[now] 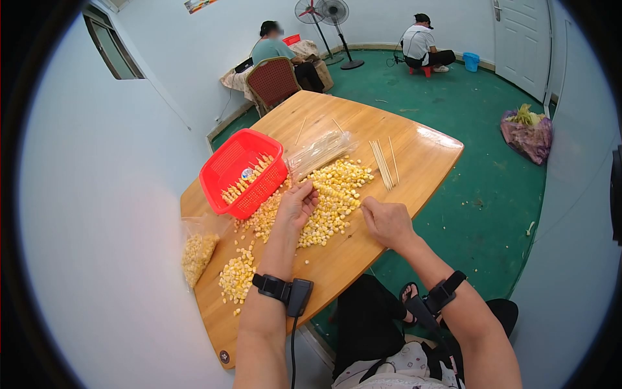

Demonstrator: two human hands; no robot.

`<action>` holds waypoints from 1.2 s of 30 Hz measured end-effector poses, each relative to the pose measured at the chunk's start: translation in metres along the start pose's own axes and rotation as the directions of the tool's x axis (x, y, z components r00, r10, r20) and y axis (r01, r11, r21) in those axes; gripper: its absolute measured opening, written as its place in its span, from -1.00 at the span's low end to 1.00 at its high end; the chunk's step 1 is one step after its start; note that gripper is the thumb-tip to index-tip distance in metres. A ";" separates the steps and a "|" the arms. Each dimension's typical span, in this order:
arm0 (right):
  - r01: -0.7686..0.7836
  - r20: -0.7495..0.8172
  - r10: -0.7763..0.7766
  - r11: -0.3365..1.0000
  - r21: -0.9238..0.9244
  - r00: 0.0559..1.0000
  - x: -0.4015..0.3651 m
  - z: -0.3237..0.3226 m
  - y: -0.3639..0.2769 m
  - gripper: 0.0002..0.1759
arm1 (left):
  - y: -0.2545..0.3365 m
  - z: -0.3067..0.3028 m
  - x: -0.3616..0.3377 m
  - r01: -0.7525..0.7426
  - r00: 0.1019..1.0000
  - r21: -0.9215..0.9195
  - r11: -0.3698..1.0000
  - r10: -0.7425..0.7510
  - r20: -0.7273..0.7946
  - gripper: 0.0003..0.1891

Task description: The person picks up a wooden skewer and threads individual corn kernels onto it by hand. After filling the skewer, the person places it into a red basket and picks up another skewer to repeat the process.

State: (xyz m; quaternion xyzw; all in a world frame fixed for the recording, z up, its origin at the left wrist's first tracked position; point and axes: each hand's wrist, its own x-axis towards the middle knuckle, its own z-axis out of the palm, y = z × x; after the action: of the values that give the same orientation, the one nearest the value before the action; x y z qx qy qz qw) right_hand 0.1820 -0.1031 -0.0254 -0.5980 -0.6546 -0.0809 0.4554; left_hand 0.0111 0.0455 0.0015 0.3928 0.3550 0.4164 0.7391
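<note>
My right hand (389, 220) is closed in a fist over the table's right side, gripping what looks like a thin skewer. A row of kernels (338, 194) seems to run along it toward my other hand, though it blends into the pile behind. My left hand (299, 202) has its fingers curled in a pinch; whatever lies between the fingertips is too small to make out. Beneath and beyond both hands spreads a heap of yellow corn kernels (324, 227). Behind the heap lies a clear bag of wooden skewers (321, 154), with loose skewers (382, 165) to its right.
A red plastic basket (220, 170) holds finished-looking corn skewers (249, 176). At the wooden table's (337, 269) left edge are a bag of kernels (197, 256) and a smaller kernel pile (238, 275). Two people sit farther back, near fans (334, 16) and a blue bucket (471, 61).
</note>
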 end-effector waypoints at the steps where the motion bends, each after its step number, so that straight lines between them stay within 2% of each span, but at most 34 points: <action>1: 0.004 -0.005 -0.004 1.000 0.005 1.000 0.000 0.000 0.000 -0.86 | 0.000 -0.001 0.000 0.001 1.000 -0.005 1.000 0.000 0.001 -0.91; 6: -0.023 0.012 0.023 1.000 -0.006 1.000 0.000 0.002 0.001 -0.86 | 0.000 0.002 0.000 0.000 1.000 -0.050 0.999 0.001 0.006 -0.89; 9: -0.054 0.028 0.054 0.999 -0.002 0.998 0.001 0.000 -0.001 -0.86 | 0.000 0.005 0.000 -0.050 0.999 -0.058 0.997 0.049 -0.011 -0.87; 12: -0.070 0.027 0.070 0.997 0.012 0.997 0.001 -0.002 -0.001 -0.85 | 0.001 0.005 -0.001 -0.070 0.994 -0.046 0.997 0.066 -0.085 -0.84; 15: -0.079 0.032 0.079 0.997 0.017 0.996 0.001 0.000 -0.001 -0.85 | 0.003 0.006 -0.004 -0.119 0.987 0.019 0.993 0.120 -0.106 -0.83; 21: -0.084 0.039 0.083 0.996 0.016 0.996 0.001 0.000 0.000 -0.85 | -0.001 0.011 -0.007 -0.255 0.966 0.204 0.945 0.259 0.007 -0.83; 24: -0.084 0.041 0.083 0.996 0.011 0.996 0.002 0.000 -0.001 -0.84 | -0.006 0.009 -0.003 -0.297 0.952 0.309 0.903 0.307 0.016 -0.85; 30: -0.095 0.036 0.094 0.995 0.016 0.995 0.001 0.001 0.001 -0.84 | -0.003 0.009 -0.005 -0.301 0.948 0.291 0.908 0.318 -0.012 -0.83; 33: -0.189 0.000 0.189 0.980 0.067 0.982 0.001 0.005 0.004 -0.83 | -0.004 0.004 0.002 -0.408 0.835 0.580 0.705 0.545 -0.074 -0.85; 35: -0.260 -0.024 0.263 0.961 0.098 0.964 0.002 0.005 0.006 -0.82 | -0.004 -0.005 0.003 -0.444 0.671 0.865 0.235 0.727 0.146 -0.82; 36: -0.290 -0.035 0.295 0.951 0.108 0.955 0.003 0.005 0.006 -0.81 | -0.004 -0.008 0.004 -0.400 0.587 0.916 -0.034 0.758 0.285 -0.80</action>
State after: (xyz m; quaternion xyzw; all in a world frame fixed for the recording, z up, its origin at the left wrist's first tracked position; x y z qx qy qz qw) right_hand 0.1853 -0.0961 -0.0292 -0.6621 -0.5503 0.0057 0.5086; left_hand 0.0072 0.0497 -0.0067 0.7808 0.4278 0.4535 0.0409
